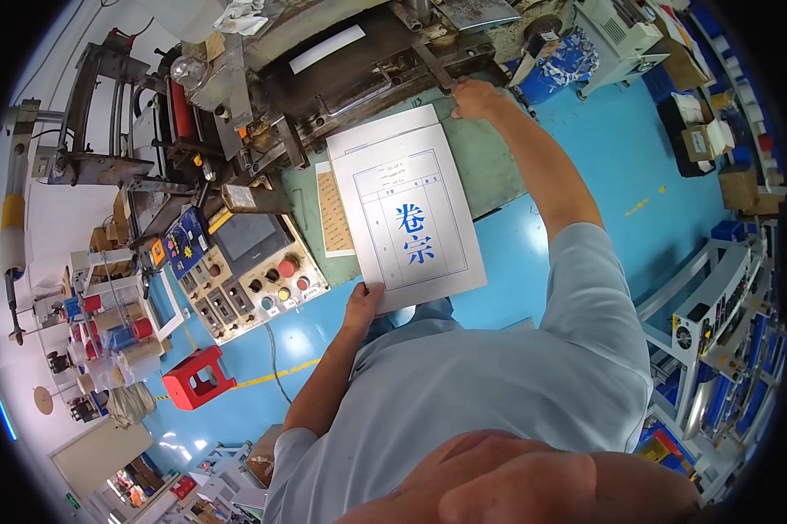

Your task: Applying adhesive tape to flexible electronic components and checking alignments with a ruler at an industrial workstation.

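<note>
A white paper folder (411,253) printed with a blue frame and large blue characters lies over the green machine table (498,170). At its lower left corner, my left hand (365,306) is closed on the edge, thumb on top. Another white sheet (389,127) shows behind its upper edge. My right arm stretches far forward, and my right hand (479,99) is closed at the end of a dark metal bar (434,68) on the machine. Most of those fingers are hidden. Brown printed paper (332,210) sticks out from under the folder's left side.
A control panel (254,275) with knobs and a screen stands left of the table. Beyond the table is the dark machine bed (341,74). A red stool (199,378) is on the blue floor at left, a blue bin (555,74) at far right.
</note>
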A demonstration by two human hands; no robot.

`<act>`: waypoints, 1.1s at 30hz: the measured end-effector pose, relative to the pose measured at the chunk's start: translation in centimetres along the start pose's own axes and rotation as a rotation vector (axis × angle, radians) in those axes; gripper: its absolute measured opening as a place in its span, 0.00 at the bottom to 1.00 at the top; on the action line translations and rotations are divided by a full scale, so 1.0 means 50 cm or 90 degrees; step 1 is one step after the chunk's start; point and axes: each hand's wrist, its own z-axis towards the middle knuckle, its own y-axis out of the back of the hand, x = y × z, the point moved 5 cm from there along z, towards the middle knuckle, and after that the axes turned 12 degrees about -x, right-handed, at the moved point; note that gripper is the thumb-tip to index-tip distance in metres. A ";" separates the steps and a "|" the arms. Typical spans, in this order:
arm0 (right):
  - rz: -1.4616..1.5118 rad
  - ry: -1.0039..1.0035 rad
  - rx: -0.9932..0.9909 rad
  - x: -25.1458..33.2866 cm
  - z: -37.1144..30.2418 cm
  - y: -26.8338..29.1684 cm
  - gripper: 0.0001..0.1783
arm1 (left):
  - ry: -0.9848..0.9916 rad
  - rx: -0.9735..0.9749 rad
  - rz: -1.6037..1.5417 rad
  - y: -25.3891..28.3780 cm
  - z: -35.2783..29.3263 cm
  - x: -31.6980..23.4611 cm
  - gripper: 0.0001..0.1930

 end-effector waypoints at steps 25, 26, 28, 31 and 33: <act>0.847 -0.654 -0.450 0.800 -0.958 -0.004 0.07 | -0.234 0.955 0.181 -0.050 -0.275 -0.147 0.20; 0.840 -0.733 -0.468 0.877 -0.997 0.001 0.07 | -0.319 0.971 0.256 -0.046 -0.303 -0.126 0.15; 0.760 -0.848 -0.514 1.020 -1.063 0.018 0.09 | -0.318 1.073 0.306 -0.019 -0.401 -0.066 0.13; 0.626 -0.935 -0.699 1.209 -1.113 0.064 0.12 | -0.343 1.216 0.351 0.073 -0.540 0.042 0.11; 0.558 -0.975 -0.844 1.322 -1.124 0.097 0.12 | -0.335 1.345 0.361 0.149 -0.610 0.113 0.10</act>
